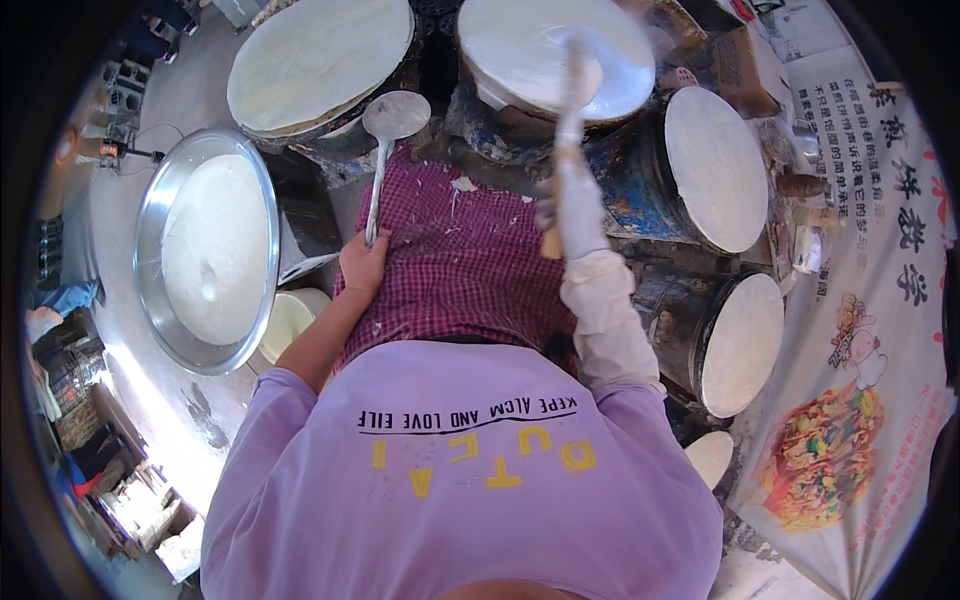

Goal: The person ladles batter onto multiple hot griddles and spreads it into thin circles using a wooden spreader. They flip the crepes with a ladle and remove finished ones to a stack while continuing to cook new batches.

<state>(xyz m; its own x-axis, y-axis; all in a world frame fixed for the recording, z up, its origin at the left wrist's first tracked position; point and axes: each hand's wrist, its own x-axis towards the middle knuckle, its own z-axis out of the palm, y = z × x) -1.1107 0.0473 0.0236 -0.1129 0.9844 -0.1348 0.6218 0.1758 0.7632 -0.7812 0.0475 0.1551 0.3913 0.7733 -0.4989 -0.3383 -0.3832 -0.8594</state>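
My left hand (365, 262) grips the handle of a metal ladle (396, 116) coated with pale batter, its bowl up beside the upper left griddle. My right hand (576, 202), in a white covering below a pale sleeve (611, 315), is blurred. It holds a wooden-handled spreader (575, 75), also blurred, that reaches over the round upper middle griddle (637, 82). White batter (510, 45) covers much of that griddle, while a shiny area shows at its right. A thin pancake sheet (319, 64) covers the upper left griddle. The checked apron (465, 262) bears batter splashes.
A wide metal basin (144, 247) of batter (217, 255) stands at left, above a pale bucket (289, 319). More batter-covered griddles (716, 169) on drum stoves line my right. Beyond them are a cardboard box (739, 71) and a printed banner (847, 315).
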